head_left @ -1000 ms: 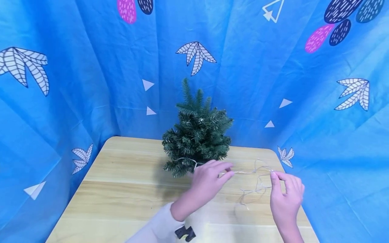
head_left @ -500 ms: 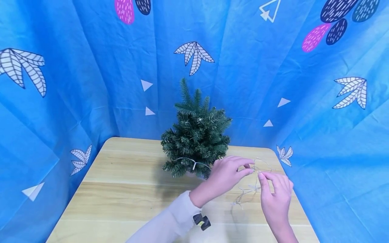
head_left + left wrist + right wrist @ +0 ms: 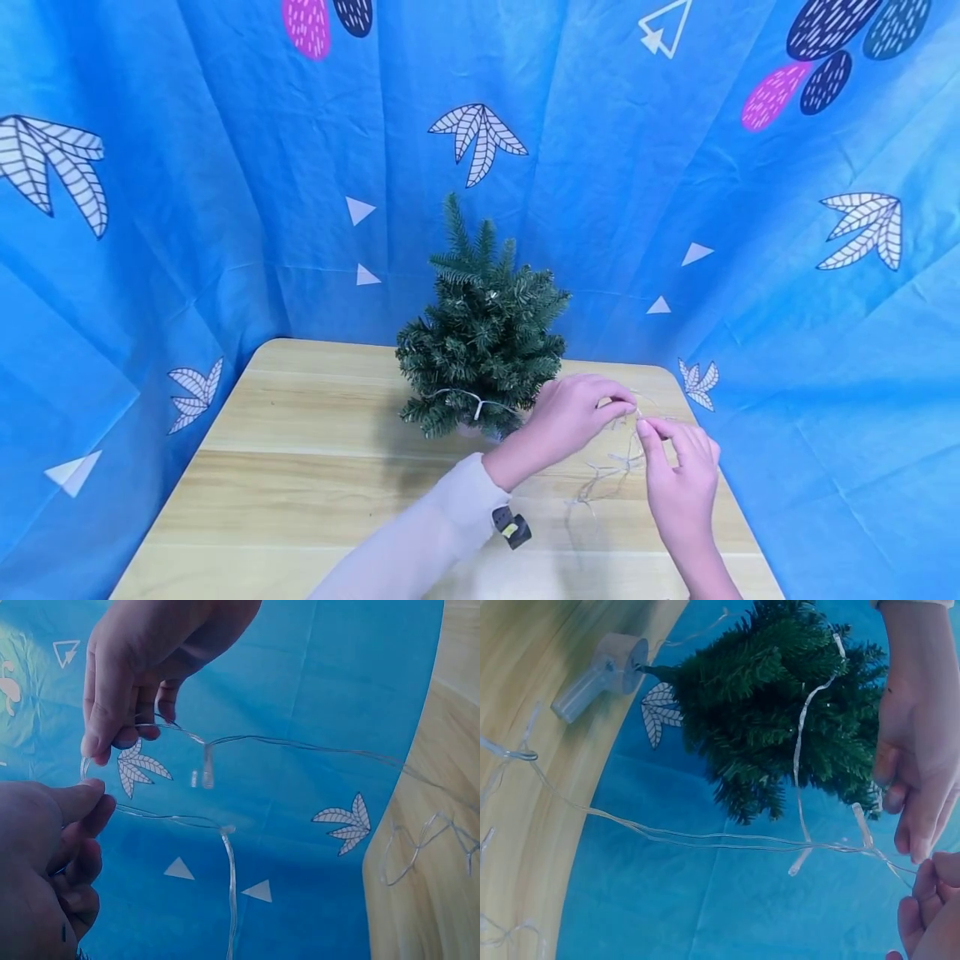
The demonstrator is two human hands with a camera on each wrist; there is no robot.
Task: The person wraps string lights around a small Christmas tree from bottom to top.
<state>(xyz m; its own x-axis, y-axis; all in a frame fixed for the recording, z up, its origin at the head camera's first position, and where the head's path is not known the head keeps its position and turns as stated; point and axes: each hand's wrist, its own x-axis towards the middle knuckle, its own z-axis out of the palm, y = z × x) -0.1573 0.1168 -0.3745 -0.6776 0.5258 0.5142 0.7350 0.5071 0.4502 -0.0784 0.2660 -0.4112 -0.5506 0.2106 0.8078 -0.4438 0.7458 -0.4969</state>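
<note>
The light string [image 3: 208,766] is pinched between thumb and fingers of both the left hand [image 3: 573,417] and the right hand [image 3: 686,487], fingertips just beside each other. Slack loops hang near the right hand, over the table's [image 3: 300,483] right side. The small tree [image 3: 483,333], long axis upright, stands left and far of the grip, a strand across its lower front. The left hand is nearer it, standing between tree and right hand; cloth [image 3: 300,167] hangs beyond.
</note>
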